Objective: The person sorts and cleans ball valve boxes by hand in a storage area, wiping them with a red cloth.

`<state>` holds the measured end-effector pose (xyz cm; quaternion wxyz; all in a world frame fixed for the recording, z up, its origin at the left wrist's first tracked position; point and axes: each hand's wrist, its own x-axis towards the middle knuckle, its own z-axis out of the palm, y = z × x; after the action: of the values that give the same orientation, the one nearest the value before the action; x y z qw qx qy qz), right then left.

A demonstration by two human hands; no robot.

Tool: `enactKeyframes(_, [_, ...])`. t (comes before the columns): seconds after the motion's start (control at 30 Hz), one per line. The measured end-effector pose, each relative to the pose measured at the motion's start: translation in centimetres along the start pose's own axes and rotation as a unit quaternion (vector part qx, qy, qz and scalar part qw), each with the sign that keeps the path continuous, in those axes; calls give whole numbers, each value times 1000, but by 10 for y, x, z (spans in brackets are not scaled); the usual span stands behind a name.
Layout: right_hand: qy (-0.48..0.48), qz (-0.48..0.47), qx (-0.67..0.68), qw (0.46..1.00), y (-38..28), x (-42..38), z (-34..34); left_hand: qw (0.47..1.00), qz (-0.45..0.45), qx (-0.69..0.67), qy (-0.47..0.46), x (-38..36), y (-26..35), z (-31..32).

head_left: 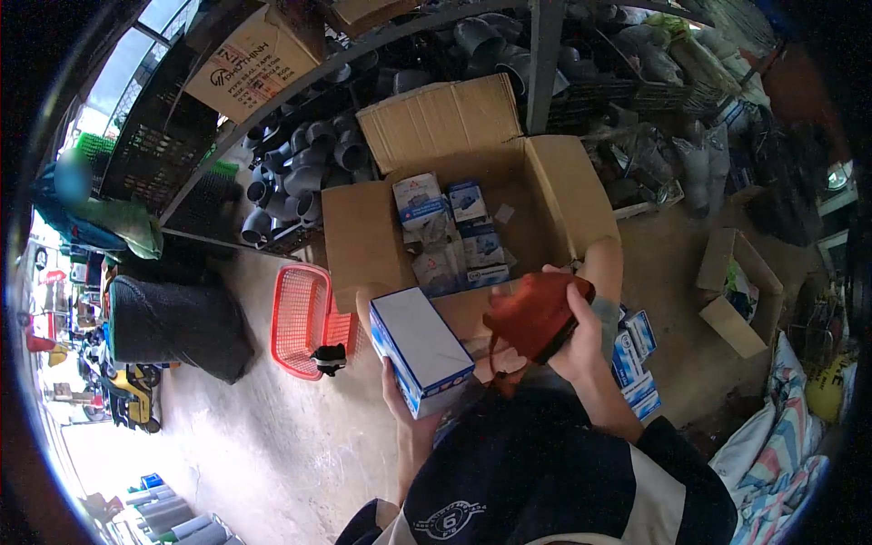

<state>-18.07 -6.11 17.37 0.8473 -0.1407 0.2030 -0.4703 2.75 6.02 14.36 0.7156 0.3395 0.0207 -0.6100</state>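
Observation:
My left hand [406, 404] is closed around the lower side of a white and blue cardboard box [420, 341], which is tilted above my lap. To its right, my right hand [579, 341] grips a reddish-brown, soft-looking item [536, 316] with a dark edge and a strap-like part hanging down; motion blur hides its exact kind. Just beyond both hands stands a large open carton [436, 118] with its flaps spread. Several small blue and white boxes [470, 202] lie inside it, mostly along its left side, some in clear plastic.
A red plastic basket [300, 313] with a black and white item [329, 359] at its rim stands left of the carton. More blue and white boxes [627, 359] lie on the floor at right. Grey pipe fittings [318, 150] fill the racks behind. Another person [82, 213] is at far left.

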Motion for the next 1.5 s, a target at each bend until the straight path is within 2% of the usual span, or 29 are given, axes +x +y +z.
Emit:
enactKeyframes(0.07, [-83, -42, -159, 983, -1, 11, 14, 999, 6, 39, 23, -4, -1, -1])
enactKeyframes(0.1, [-138, -19, -253, 957, -5, 17, 22, 1000, -26, -14, -5, -3, -3, -19])
enactKeyframes(0.13, [-169, -67, -364, 913, 4, 20, 29, 997, -46, 52, 40, -6, -2, -17])
enactKeyframes(0.17, [-200, -115, -469, 853, 18, 26, 38, 993, -45, 102, 35, -7, -2, -25])
enactKeyframes(0.2, [-226, -164, -564, 777, 27, 30, 45, 995, -28, 87, 28, -6, -5, -16])
enactKeyframes(0.3, [-243, -169, -708, 642, 44, 22, 56, 1000, -2, 22, 7, -4, -6, 7])
enactKeyframes(0.37, [-266, -121, -691, 661, 46, 11, 51, 998, 38, 10, 46, 7, -5, 6])
enactKeyframes(0.47, [-289, -96, -666, 681, 39, -1, 38, 999, 21, -26, 41, 16, -3, -3])
enactKeyframes(0.53, [-303, -79, -624, 716, 32, 1, 26, 995, 13, 13, 100, 19, -7, 0])
enactKeyframes(0.57, [-244, -90, -552, 792, 35, -1, 22, 995, -19, -26, 90, 21, -11, 0])
enactKeyframes(0.63, [-119, -110, -387, 908, 40, -5, 16, 997, -30, -49, 42, 19, -19, 7])
enactKeyframes(0.67, [-128, -177, -512, 831, 41, -3, 17, 997, -37, -59, 17, 16, -22, 11])
enactKeyframes(0.73, [-133, -297, -719, 614, 46, 4, 24, 999, -29, -23, -5, 14, -23, 28])
enactKeyframes(0.77, [-134, -295, -730, 601, 57, 2, 27, 1000, -21, -2, -7, 11, -22, 40])
enactKeyframes(0.83, [-137, -294, -750, 577, 85, -8, 28, 1000, 14, 10, 22, 28, -22, 21])
enactKeyframes(0.87, [-171, -283, -760, 560, 91, -13, 23, 999, 31, 17, 37, 36, -21, 14])
enactKeyframes(0.9, [-206, -271, -768, 542, 96, -19, 18, 990, 113, 86, 21, 34, -21, 9])
enactKeyframes(0.93, [-239, -253, -776, 527, 100, -26, 16, 989, 116, 89, 2, 30, -17, 17])
enactKeyframes(1.0, [-224, -298, -765, 525, 90, -18, 16, 988, 120, 93, -35, 21, -11, 31])
enactKeyframes(1.07, [-217, -366, -737, 525, 70, 4, 18, 999, 19, -14, 38, 9, -13, 53])
enactKeyframes(1.1, [-184, -379, -704, 572, 63, 9, 29, 999, 23, -38, -6, 6, -20, 43])
enactKeyframes(1.2, [-109, -355, -646, 667, 41, 23, 56, 999, -4, -44, -28, -6, -26, 53])
enactKeyframes(1.27, [-112, -352, -683, 630, 49, 20, 54, 999, 17, -7, -44, -10, -27, 52])
enactKeyframes(1.33, [-154, -334, -742, 561, 64, -3, 51, 993, 72, 14, -95, -9, -27, 54])
enactKeyframes(1.37, [-170, -306, -748, 564, 76, -14, 47, 998, 57, -12, 37, 6, -29, 37])
enactKeyframes(1.43, [-253, -246, -758, 548, 84, -35, 39, 998, 52, -17, -1, 11, -27, 18])
enactKeyframes(1.5, [-287, -215, -711, 606, 81, -40, 29, 998, 48, -22, -44, 16, -21, 14])
